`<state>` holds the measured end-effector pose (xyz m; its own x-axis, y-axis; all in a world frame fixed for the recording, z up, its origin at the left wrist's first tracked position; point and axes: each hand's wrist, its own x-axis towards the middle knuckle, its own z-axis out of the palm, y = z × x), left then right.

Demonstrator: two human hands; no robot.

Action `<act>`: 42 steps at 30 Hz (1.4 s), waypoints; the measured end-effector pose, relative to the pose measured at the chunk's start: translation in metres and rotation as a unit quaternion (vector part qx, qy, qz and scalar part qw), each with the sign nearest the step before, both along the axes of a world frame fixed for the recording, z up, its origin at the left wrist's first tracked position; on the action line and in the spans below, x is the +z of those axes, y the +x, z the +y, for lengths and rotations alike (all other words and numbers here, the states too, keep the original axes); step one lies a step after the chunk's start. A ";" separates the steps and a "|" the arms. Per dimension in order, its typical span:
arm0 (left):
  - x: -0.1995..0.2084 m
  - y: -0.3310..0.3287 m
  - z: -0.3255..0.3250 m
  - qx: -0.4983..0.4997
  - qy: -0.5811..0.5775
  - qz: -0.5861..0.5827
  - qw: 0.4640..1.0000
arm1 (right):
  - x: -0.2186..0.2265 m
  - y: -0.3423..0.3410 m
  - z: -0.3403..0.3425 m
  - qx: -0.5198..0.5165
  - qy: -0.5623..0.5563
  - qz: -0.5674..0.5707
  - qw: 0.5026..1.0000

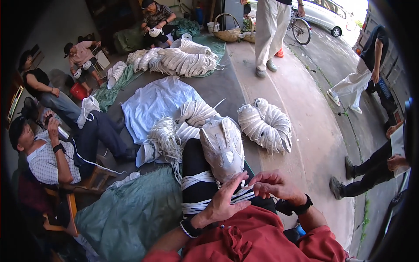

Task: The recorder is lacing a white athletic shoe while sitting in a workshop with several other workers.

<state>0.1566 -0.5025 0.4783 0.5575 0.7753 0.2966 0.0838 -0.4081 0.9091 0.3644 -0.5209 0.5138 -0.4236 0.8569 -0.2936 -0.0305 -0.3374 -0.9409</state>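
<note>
A white sneaker [223, 146] rests on my dark-trousered leg, its toe towards me. White shoelaces [198, 179] are wound in several loops round that leg. My right hand [279, 185] has thumb and forefinger pinched together on a thin white lace, just past the sneaker's toe. Close to it, my left hand [224, 201] lies over the wound laces with its fingers stretched out. A short piece of white lace shows by the left fingertips; whether they touch it I cannot tell.
A coiled row of white shoe uppers [266, 124] lies on the floor at right. More uppers and a bundle of loose laces [166, 135] lie on a pale blue sheet [157, 100]. Green sacking [135, 214] is at left. Several people sit at left; others stand at right.
</note>
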 end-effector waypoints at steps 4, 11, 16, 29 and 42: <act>0.004 -0.036 0.010 -0.161 -0.297 0.044 0.940 | -0.005 0.025 0.009 -0.074 -0.022 -0.005 0.997; 0.003 -0.128 0.035 0.077 -0.375 -0.210 0.900 | -0.023 0.071 0.015 -0.192 -0.022 0.091 0.977; -0.028 -0.186 0.058 0.245 -0.366 -0.312 0.842 | 0.003 0.085 0.032 -0.191 0.073 0.217 0.954; -0.018 -0.125 0.056 0.168 -0.378 -0.130 0.901 | 0.013 0.104 0.101 -0.294 0.465 -0.510 0.661; -0.007 -0.085 0.038 0.003 -0.284 -0.013 0.959 | -0.047 -0.006 0.080 0.012 0.132 -0.071 0.989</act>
